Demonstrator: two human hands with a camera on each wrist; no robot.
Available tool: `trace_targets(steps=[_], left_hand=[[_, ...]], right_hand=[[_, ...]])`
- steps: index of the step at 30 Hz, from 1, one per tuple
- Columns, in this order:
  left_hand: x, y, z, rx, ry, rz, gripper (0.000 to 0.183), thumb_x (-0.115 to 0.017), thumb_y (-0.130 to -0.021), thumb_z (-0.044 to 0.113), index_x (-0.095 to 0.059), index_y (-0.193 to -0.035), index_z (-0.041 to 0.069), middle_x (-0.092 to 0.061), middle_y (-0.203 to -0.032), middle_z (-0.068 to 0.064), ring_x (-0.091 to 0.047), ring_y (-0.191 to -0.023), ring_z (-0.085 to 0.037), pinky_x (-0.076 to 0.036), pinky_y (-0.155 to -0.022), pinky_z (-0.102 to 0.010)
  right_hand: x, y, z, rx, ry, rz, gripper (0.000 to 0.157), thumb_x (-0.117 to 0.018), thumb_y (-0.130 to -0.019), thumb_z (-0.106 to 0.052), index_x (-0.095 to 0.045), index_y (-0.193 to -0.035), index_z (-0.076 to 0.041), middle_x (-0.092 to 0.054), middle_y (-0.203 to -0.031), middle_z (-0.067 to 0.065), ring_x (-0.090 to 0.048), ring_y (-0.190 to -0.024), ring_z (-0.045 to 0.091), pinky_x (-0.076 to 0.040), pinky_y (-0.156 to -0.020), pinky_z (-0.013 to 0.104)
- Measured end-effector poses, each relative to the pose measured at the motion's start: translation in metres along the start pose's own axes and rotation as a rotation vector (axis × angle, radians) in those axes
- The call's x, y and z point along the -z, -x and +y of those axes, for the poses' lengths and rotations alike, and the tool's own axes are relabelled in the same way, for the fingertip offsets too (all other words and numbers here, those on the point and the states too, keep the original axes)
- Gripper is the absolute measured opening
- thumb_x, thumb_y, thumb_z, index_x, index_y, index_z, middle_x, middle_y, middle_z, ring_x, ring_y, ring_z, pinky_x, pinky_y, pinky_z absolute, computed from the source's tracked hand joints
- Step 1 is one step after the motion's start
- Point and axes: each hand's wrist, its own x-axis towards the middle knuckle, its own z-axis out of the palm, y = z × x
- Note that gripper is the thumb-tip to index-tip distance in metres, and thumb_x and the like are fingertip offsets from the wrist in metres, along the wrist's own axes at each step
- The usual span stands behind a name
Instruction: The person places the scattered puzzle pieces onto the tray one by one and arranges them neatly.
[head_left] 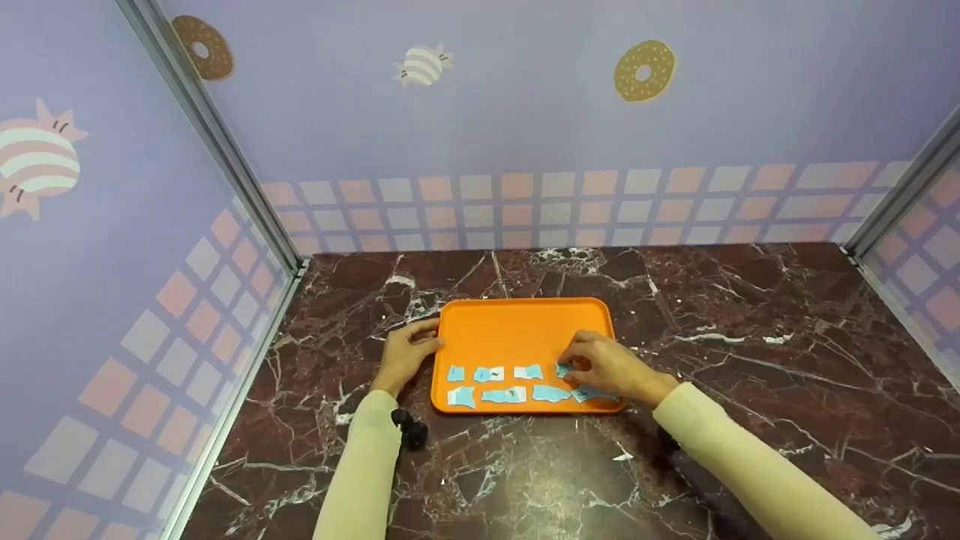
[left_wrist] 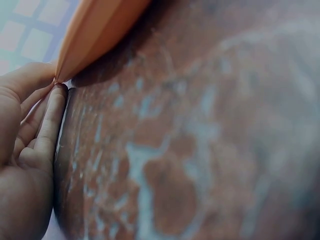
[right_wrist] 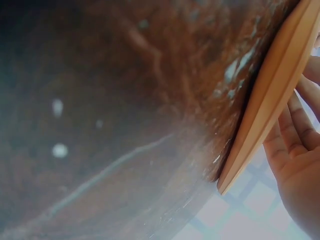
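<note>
An orange tray (head_left: 517, 322) lies on the dark marbled table. Torn pieces of blue and white paper, some with dark marks, lie in two rows along its near half, such as one torn piece (head_left: 528, 372) in the upper row. At the tray's left rim my left hand (head_left: 405, 351) holds the edge between thumb and fingers; the left wrist view shows the fingertips (left_wrist: 59, 90) right at the tray's corner. My right hand (head_left: 607, 366) reaches over the right side and pinches a small blue paper piece (head_left: 562, 370), partly covered by the fingers. The tray's rim hides its fingertips in the right wrist view.
Purple walls (head_left: 525, 112) with sweets and squares printed on them enclose the table (head_left: 750, 360) at the back and sides. A small white scrap (head_left: 622, 456) lies on the marble in front of the tray. A black device (head_left: 411, 430) is at the left wrist.
</note>
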Motion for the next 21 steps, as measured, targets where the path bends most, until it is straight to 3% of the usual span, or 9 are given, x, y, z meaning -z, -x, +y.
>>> trace_targets(steps=[5,12,17,21], left_hand=[[-0.001,0.0,0.0,-0.009,-0.014,-0.006,0.039,-0.079,-0.091,-0.004,-0.074,-0.13,-0.003,-0.074,-0.119,-0.02,-0.071,-0.112,-0.029,-0.059,-0.088,-0.024],[-0.001,-0.001,-0.001,-0.014,-0.034,-0.002,0.038,-0.079,-0.092,-0.003,-0.074,-0.13,-0.002,-0.074,-0.118,-0.02,-0.072,-0.111,-0.029,-0.06,-0.088,-0.026],[0.003,-0.001,-0.002,-0.009,-0.041,0.005,0.038,-0.079,-0.092,-0.004,-0.074,-0.13,-0.003,-0.075,-0.117,-0.021,-0.073,-0.108,-0.029,-0.06,-0.085,-0.025],[0.007,-0.004,0.006,-0.01,-0.115,-0.017,0.038,-0.077,-0.093,-0.002,-0.074,-0.131,-0.003,-0.075,-0.117,-0.02,-0.072,-0.107,-0.029,-0.059,-0.083,-0.025]], right_hand=[[0.002,0.002,0.002,-0.016,-0.021,-0.009,0.02,-0.084,-0.094,-0.015,-0.08,-0.112,-0.005,-0.067,-0.101,0.006,-0.058,-0.084,0.02,-0.055,-0.075,0.038],[0.01,0.005,0.008,-0.018,-0.009,0.011,0.022,-0.082,-0.095,-0.013,-0.078,-0.113,-0.001,-0.069,-0.108,0.009,-0.067,-0.096,0.026,-0.059,-0.086,0.046],[0.025,0.006,0.014,-0.039,0.016,0.042,0.024,-0.08,-0.095,-0.011,-0.076,-0.114,0.004,-0.069,-0.109,0.014,-0.069,-0.097,0.032,-0.061,-0.086,0.046],[0.043,0.006,0.018,-0.105,-0.002,0.064,0.031,-0.08,-0.096,-0.013,-0.073,-0.119,0.007,-0.069,-0.114,0.018,-0.068,-0.102,0.037,-0.059,-0.091,0.051]])
